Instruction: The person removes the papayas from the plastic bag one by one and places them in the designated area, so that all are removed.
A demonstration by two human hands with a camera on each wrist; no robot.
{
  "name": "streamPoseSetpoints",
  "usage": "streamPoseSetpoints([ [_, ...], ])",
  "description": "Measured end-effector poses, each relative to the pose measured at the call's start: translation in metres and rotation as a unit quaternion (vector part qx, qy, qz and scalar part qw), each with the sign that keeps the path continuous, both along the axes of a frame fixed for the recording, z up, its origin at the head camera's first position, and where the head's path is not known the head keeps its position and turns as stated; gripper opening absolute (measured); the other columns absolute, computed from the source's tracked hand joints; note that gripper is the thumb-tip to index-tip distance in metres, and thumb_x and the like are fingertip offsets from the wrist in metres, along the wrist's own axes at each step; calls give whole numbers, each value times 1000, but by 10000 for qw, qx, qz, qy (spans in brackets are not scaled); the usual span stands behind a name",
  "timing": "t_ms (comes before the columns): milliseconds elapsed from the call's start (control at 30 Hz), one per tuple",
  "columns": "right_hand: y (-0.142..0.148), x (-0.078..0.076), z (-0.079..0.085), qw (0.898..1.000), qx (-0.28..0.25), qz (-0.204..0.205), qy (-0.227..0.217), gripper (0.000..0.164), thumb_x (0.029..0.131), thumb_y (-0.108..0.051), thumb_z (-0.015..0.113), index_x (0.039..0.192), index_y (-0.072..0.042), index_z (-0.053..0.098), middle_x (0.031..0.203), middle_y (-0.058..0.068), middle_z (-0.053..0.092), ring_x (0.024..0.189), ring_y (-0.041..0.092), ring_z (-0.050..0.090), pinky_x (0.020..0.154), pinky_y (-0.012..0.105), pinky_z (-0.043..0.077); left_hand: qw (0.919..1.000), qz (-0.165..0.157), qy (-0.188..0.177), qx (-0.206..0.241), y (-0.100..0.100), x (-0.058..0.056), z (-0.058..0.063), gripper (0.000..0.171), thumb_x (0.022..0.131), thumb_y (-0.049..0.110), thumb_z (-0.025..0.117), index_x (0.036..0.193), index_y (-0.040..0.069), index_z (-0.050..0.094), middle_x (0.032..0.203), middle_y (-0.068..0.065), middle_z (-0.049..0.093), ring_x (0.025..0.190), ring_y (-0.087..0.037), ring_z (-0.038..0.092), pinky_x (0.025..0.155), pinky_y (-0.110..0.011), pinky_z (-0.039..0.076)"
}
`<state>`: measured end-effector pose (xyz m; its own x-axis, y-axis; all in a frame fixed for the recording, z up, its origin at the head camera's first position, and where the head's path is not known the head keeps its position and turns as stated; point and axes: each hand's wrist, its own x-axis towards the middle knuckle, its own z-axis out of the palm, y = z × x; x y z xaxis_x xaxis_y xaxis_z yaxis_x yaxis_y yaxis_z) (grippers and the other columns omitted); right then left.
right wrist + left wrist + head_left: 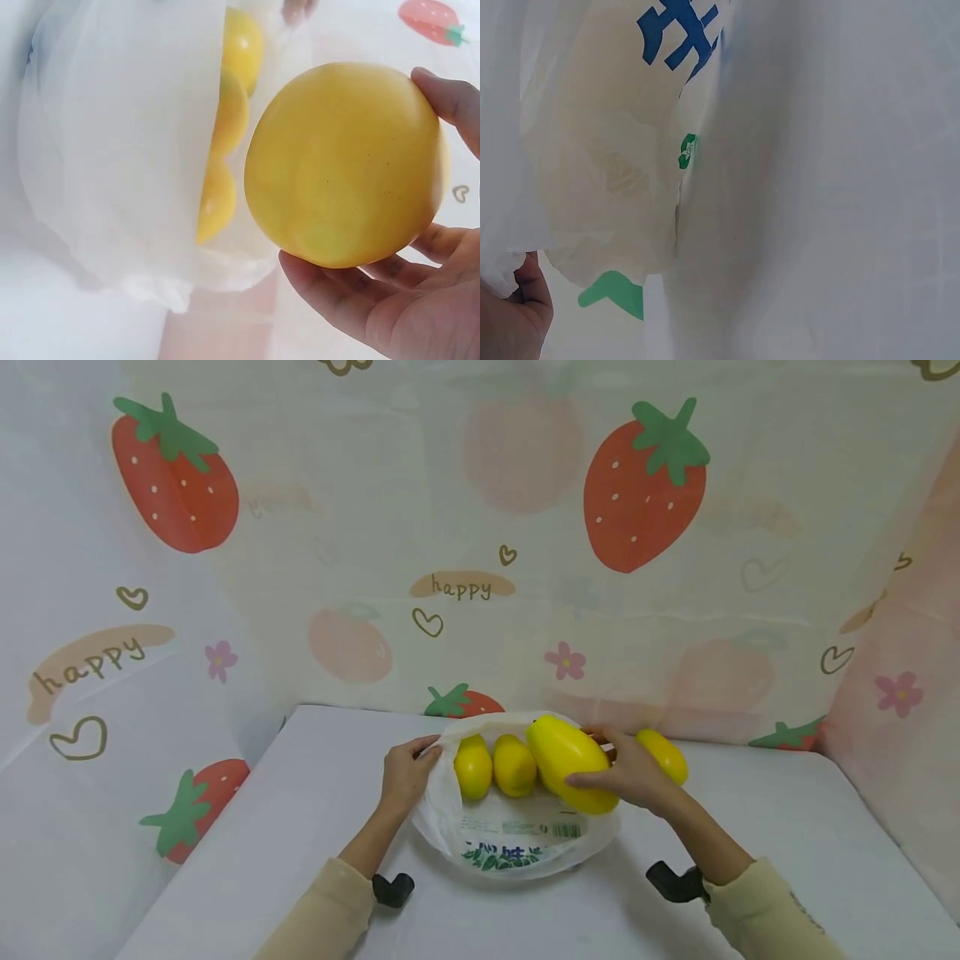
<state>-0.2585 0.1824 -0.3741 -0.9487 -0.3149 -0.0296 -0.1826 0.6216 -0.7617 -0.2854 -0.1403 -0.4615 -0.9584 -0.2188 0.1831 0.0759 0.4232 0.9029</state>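
A white plastic bag (442,814) with blue and green print lies on the table with its mouth spread open. Its left rim is pinched by my left hand (405,777); in the left wrist view only part of that hand (514,319) shows beside the bag. My right hand (633,772) grips a large, smooth yellow papaya (566,760), tilted over the right side of the bag mouth. Inside lie smaller yellow fruits, one at left (473,768) and one in the middle (515,766); the right wrist view shows a third yellow fruit (217,199) there.
Another yellow fruit (663,757) lies on the white table (757,852) just behind my right hand, outside the bag. A cloth backdrop (420,485) printed with strawberries stands behind the table and along both sides. Each wrist wears a black mount.
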Motion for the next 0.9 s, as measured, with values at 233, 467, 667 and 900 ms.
streamPoseSetpoints([
  [233, 10, 0, 4, 9996, 232, -112, 141, 83, 75, -45, 80, 141, -9, 43, 131, 17, 56, 108, 33, 58, 82, 39, 58, 9999, 51, -87, 13, -1, 2, -3, 27, 94, 17, 64, 117, 5, 71, 118, -14, 71, 100, -24, 67, 87, -34, 57],
  [467, 23, -4, 10, 9993, 254, -120, 234, 82, 77, -45, 79, 141, -9, 42, 130, 19, 54, 106, 33, 59, 80, 40, 59, 10000, 15, -79, 28, 0, 3, -2, 27, 94, 18, 65, 117, 5, 71, 118, -13, 71, 102, -24, 67, 89, -36, 57],
  [667, 37, -7, 22, 9984, 236, -248, 445, 80, 78, -41, 79, 142, -10, 43, 130, 20, 55, 107, 36, 57, 81, 43, 59, 10000, -85, 5, 51, -1, 1, 0, 28, 94, 19, 64, 117, 5, 71, 119, -13, 70, 105, -24, 67, 92, -38, 56],
  [900, 49, -10, 32, 9970, 449, -465, 417, 86, 80, -48, 76, 145, -8, 38, 137, 22, 50, 114, 39, 56, 88, 50, 56, 9999, -55, 26, 88, -1, 2, 1, 27, 94, 16, 64, 116, 4, 71, 118, -14, 71, 103, -25, 68, 90, -37, 57],
])
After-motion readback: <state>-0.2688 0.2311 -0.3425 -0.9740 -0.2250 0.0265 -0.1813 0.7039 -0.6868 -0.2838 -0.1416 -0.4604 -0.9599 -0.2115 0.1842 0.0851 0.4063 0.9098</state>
